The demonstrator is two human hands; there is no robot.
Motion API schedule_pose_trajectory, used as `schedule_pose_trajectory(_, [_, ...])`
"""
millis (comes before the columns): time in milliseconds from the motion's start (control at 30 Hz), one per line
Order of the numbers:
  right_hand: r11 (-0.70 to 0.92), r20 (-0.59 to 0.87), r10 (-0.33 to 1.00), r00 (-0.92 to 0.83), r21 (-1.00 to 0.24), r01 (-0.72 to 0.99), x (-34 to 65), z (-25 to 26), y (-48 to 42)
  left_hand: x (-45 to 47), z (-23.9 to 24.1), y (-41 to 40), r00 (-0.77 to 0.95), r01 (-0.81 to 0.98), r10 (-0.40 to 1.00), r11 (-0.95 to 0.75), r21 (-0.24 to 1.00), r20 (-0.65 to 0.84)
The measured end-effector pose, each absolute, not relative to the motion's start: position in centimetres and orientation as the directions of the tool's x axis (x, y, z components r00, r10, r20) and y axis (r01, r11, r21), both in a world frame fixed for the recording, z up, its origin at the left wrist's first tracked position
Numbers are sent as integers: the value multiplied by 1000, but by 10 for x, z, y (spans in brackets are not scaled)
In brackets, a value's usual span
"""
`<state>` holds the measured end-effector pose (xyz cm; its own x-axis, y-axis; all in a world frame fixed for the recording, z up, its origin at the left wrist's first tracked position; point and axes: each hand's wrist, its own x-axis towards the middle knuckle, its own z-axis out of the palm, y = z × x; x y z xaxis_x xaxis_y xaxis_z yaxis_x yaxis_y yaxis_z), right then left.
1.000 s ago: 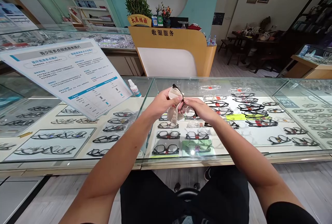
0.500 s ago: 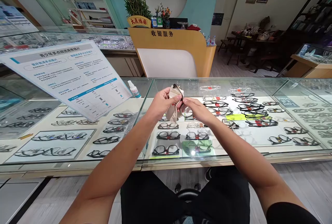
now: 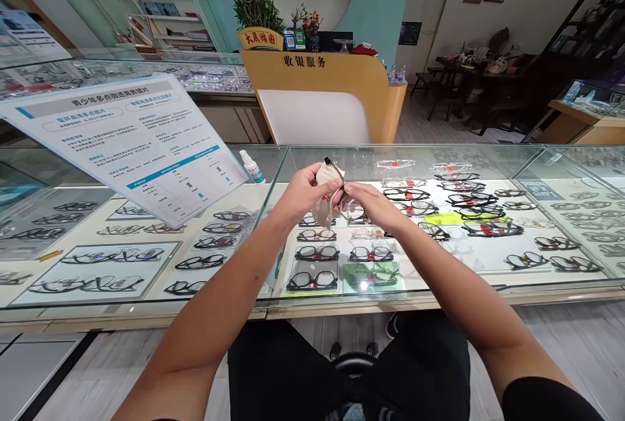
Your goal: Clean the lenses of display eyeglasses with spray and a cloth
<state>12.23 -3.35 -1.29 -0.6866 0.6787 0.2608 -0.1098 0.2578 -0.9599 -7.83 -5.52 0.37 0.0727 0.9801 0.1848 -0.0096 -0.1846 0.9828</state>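
Above a glass display counter [image 3: 439,297], my left hand [image 3: 303,192] pinches a beige cleaning cloth [image 3: 324,198] around one lens of a pair of glasses [image 3: 346,203]. A dark frame edge shows above the cloth. My right hand [image 3: 372,205] grips the other side of the glasses, its fingers closed on the lens and rim. Both hands meet over the middle of the counter, with the cloth's lower corner hanging down between them.
Several rows of eyeglass frames [image 3: 317,253] lie inside the counter. A small spray bottle [image 3: 252,166] stands on the glass, left of my hands. A slanted printed sign [image 3: 131,141] stands at the left. A yellow cashier desk [image 3: 336,89] is behind.
Both hands stay together on the glasses. The left fingers and cloth have shifted slightly over the lens, and the hanging cloth looks shorter than a second ago.
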Motion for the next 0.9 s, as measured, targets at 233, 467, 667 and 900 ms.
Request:
schedule_pose_trajectory(233, [262, 244, 662, -709, -961, -86, 124, -14, -32, -83, 4, -54, 87, 44, 981, -180, 983, 176])
schedule_pose_trajectory(467, [265, 221, 656, -721, -963, -54, 127, -9, -36, -85, 2, -56, 118, 68, 973, -208, 976, 199])
schedule_pose_trajectory(667, [278, 262, 601, -755, -954, -109, 125, -10, -37, -75, 2, -62, 103, 10, 977, -188, 982, 186])
schedule_pose_trajectory(900, [250, 226, 663, -714, -965, -74, 125, -10, -36, -80, -3, -54, 2, 54, 946, -323, 945, 323])
